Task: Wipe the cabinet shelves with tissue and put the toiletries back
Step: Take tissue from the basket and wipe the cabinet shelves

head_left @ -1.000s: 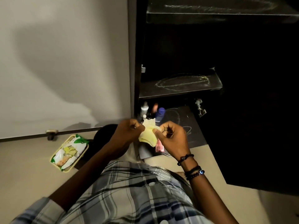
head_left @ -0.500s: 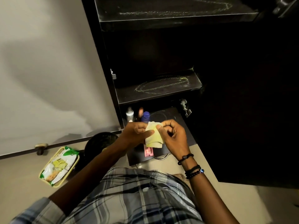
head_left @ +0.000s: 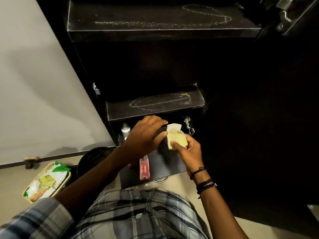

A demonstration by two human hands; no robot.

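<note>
The dark cabinet stands open with chalky rings on its top shelf (head_left: 155, 21) and middle shelf (head_left: 155, 105). My right hand (head_left: 188, 150) holds a folded yellow tissue (head_left: 177, 138) just in front of the bottom shelf (head_left: 172, 167). My left hand (head_left: 145, 137) is off the tissue and curls around a blurred dark blue bottle (head_left: 161, 135) beside it. A white bottle (head_left: 125, 131) stands at the shelf's back left. A flat pink item (head_left: 144, 169) lies near the shelf's front edge.
A pack of wipes in a yellow tray (head_left: 46, 182) lies on the floor at the left, next to a round black bin (head_left: 93, 157). The open cabinet door (head_left: 259, 118) fills the right side, with metal hinges (head_left: 189, 127). A pale wall (head_left: 43, 75) is at left.
Both hands were folding the tissue; now my left hand has let go and reached onto the dark bottle, while the right keeps the tissue. The view has shifted left and tilted up.
</note>
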